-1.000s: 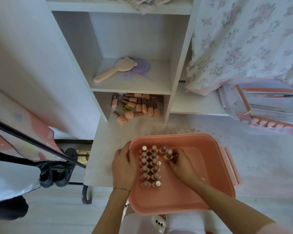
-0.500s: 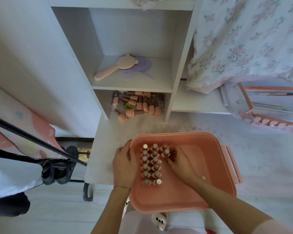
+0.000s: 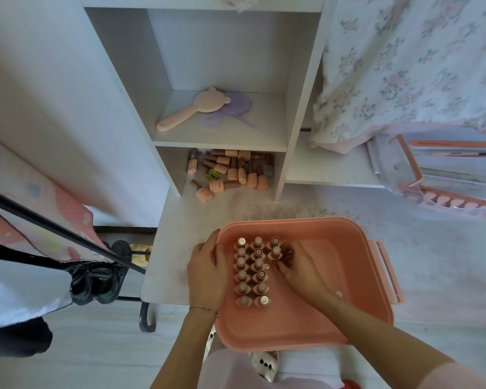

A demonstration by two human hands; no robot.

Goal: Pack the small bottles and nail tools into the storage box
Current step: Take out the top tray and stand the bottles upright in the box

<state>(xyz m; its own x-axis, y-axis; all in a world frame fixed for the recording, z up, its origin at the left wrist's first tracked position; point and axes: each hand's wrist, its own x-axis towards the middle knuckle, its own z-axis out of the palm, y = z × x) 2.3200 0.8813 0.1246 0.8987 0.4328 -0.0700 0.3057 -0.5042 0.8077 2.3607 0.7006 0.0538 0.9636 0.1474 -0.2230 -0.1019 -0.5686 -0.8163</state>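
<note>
Bottles [image 3: 253, 272] stand upright in neat rows in the left part of the pink box [image 3: 348, 313], which sits on the white surface [image 3: 177, 220] in front of the shelf unit. Going from the left: the left hand [image 3: 206, 273] lies on the box's left rim as it did a second ago, fingers loosely curved over the edge and steadying it, holding no bottle. Next come two full rows, unchanged. Right of them is the change: a third row has two bottles at its far end, and the one that leaned in the right hand [image 3: 299, 266] a second ago now stands straight, tucked just beside its neighbour. That hand's fingers are curled close against this bottle; whether they pinch it or only nudge it I cannot tell. So this placement looks nearly done, with plenty of box floor free to the right. A heap of loose bottles [image 3: 230, 172] waits in the lower shelf bay beyond the box, and the nail tools [image 3: 455, 153] lie in a clear case [image 3: 390, 175] at far right, so much packing remains.
</note>
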